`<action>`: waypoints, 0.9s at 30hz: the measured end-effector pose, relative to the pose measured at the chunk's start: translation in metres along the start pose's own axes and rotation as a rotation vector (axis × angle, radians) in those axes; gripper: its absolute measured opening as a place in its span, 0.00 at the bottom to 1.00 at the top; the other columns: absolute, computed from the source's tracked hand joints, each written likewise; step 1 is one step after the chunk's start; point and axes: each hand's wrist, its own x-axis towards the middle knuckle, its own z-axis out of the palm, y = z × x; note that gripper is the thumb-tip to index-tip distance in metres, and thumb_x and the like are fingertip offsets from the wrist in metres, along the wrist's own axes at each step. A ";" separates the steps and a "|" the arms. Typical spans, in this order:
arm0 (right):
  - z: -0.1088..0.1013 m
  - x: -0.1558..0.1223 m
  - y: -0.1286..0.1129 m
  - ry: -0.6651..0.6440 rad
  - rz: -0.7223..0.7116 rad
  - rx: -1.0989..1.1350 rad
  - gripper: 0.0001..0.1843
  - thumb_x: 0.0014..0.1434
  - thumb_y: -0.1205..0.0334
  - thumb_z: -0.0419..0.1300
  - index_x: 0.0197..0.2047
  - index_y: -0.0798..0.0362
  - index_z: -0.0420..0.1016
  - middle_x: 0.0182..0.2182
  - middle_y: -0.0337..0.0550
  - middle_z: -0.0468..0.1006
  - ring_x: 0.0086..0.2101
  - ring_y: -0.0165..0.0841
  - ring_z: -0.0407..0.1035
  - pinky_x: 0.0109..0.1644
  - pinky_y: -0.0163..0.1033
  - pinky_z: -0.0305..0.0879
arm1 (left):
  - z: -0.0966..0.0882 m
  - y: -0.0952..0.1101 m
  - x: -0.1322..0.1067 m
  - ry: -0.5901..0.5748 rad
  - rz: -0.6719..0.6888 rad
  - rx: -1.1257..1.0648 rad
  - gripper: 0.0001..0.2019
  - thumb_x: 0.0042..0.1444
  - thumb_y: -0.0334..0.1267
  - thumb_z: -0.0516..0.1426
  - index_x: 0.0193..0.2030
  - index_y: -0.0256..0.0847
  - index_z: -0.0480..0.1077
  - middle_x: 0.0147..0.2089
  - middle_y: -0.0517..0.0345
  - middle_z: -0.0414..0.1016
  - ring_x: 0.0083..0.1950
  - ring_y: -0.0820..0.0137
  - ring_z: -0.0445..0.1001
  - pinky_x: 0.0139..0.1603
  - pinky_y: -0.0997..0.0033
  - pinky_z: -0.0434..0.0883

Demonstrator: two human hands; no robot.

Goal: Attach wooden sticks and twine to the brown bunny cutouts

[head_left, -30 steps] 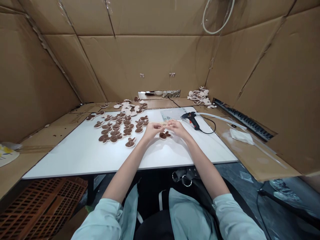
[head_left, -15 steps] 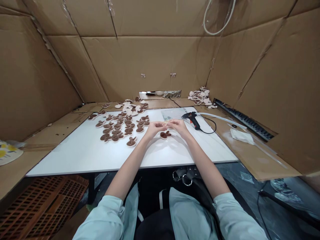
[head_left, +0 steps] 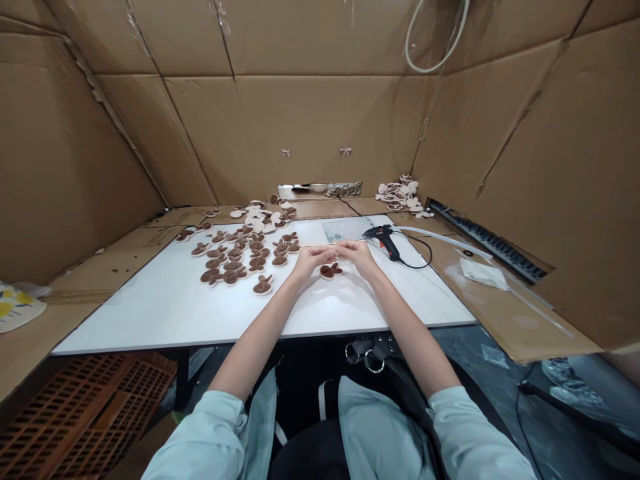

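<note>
Sheets of cardboard (head_left: 300,127) line the space around a white table (head_left: 150,320). Under the table on the left side stands an orange plastic crate (head_left: 85,420); its slotted wall is visible, but I cannot tell what is inside. Behind the far table edge, a small white bowl (head_left: 319,188) sits beside a shallow container of speckled small pieces (head_left: 344,190); the inside of the bowl is too small to see. Many brown-and-pink ear-shaped pieces (head_left: 235,257) lie in a group on the table, and a pile of pink ones (head_left: 400,193) lies further back on the right. A black glue gun (head_left: 385,241) rests on the table near the right hand (head_left: 354,257). This hand and the left hand (head_left: 310,262) are close together, and their fingertips pinch a thin pale strip (head_left: 327,246) in a narrow grip, but its exact kind is too small to tell. One brown-and-pink piece (head_left: 330,271) lies just below the hands, not held.
</note>
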 end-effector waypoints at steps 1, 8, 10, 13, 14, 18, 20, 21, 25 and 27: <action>0.000 0.000 0.000 -0.010 0.021 0.018 0.13 0.35 0.55 0.66 0.23 0.55 0.73 0.22 0.36 0.72 0.26 0.27 0.64 0.36 0.36 0.61 | 0.000 -0.001 0.000 0.001 0.004 -0.004 0.15 0.35 0.45 0.64 0.25 0.34 0.74 0.25 0.56 0.74 0.27 0.74 0.69 0.36 0.69 0.68; -0.001 -0.002 -0.002 -0.052 0.078 0.089 0.15 0.33 0.55 0.68 0.23 0.55 0.72 0.21 0.35 0.72 0.25 0.26 0.66 0.37 0.37 0.62 | 0.003 0.002 -0.001 -0.016 -0.032 -0.029 0.15 0.32 0.46 0.65 0.21 0.33 0.73 0.22 0.56 0.72 0.25 0.75 0.68 0.30 0.72 0.67; 0.000 -0.002 -0.002 -0.067 0.065 0.089 0.14 0.35 0.55 0.67 0.23 0.55 0.71 0.21 0.35 0.71 0.24 0.26 0.66 0.37 0.38 0.63 | 0.004 0.003 -0.001 -0.008 -0.036 -0.021 0.16 0.32 0.46 0.65 0.21 0.33 0.72 0.22 0.56 0.72 0.24 0.75 0.67 0.30 0.72 0.67; 0.001 -0.003 -0.003 -0.083 0.055 0.106 0.14 0.36 0.54 0.66 0.23 0.55 0.71 0.21 0.35 0.71 0.24 0.26 0.65 0.37 0.39 0.63 | 0.004 0.003 0.000 -0.011 -0.040 -0.015 0.17 0.32 0.47 0.64 0.22 0.33 0.72 0.22 0.56 0.72 0.24 0.75 0.67 0.29 0.72 0.67; 0.001 -0.003 -0.003 -0.089 0.055 0.114 0.14 0.36 0.54 0.67 0.23 0.55 0.71 0.21 0.35 0.71 0.24 0.26 0.65 0.37 0.39 0.63 | 0.004 0.003 0.001 -0.016 -0.044 -0.018 0.17 0.32 0.47 0.64 0.22 0.33 0.72 0.23 0.56 0.72 0.24 0.75 0.68 0.29 0.72 0.67; 0.001 -0.003 -0.002 -0.161 0.075 0.158 0.15 0.36 0.53 0.67 0.23 0.55 0.72 0.21 0.37 0.71 0.25 0.27 0.65 0.35 0.38 0.62 | 0.003 0.004 0.000 -0.059 -0.081 -0.082 0.18 0.30 0.47 0.65 0.23 0.34 0.73 0.23 0.58 0.71 0.26 0.75 0.68 0.31 0.72 0.67; 0.002 -0.002 0.000 -0.186 0.077 0.173 0.16 0.35 0.52 0.67 0.24 0.54 0.72 0.21 0.37 0.70 0.24 0.27 0.63 0.33 0.37 0.60 | 0.003 0.005 -0.001 -0.077 -0.093 -0.121 0.17 0.29 0.47 0.66 0.24 0.35 0.73 0.23 0.59 0.72 0.26 0.76 0.69 0.32 0.73 0.67; 0.003 -0.002 0.001 -0.187 0.070 0.177 0.16 0.35 0.51 0.67 0.23 0.54 0.71 0.20 0.36 0.69 0.24 0.27 0.62 0.31 0.36 0.59 | 0.004 0.005 -0.001 -0.079 -0.092 -0.132 0.17 0.29 0.46 0.66 0.24 0.35 0.74 0.23 0.59 0.72 0.26 0.76 0.69 0.32 0.73 0.67; 0.006 -0.001 0.005 -0.136 0.003 0.153 0.18 0.36 0.49 0.65 0.19 0.54 0.67 0.19 0.35 0.66 0.22 0.26 0.59 0.29 0.35 0.57 | 0.007 0.004 -0.003 -0.046 -0.043 -0.107 0.15 0.31 0.45 0.66 0.22 0.35 0.74 0.24 0.58 0.72 0.27 0.75 0.69 0.33 0.72 0.67; 0.007 0.000 0.007 -0.092 -0.017 0.135 0.18 0.38 0.49 0.64 0.19 0.54 0.66 0.19 0.35 0.65 0.23 0.26 0.59 0.30 0.36 0.58 | 0.009 0.003 -0.003 -0.011 -0.004 -0.082 0.13 0.33 0.44 0.65 0.23 0.36 0.74 0.26 0.57 0.74 0.29 0.74 0.69 0.35 0.71 0.68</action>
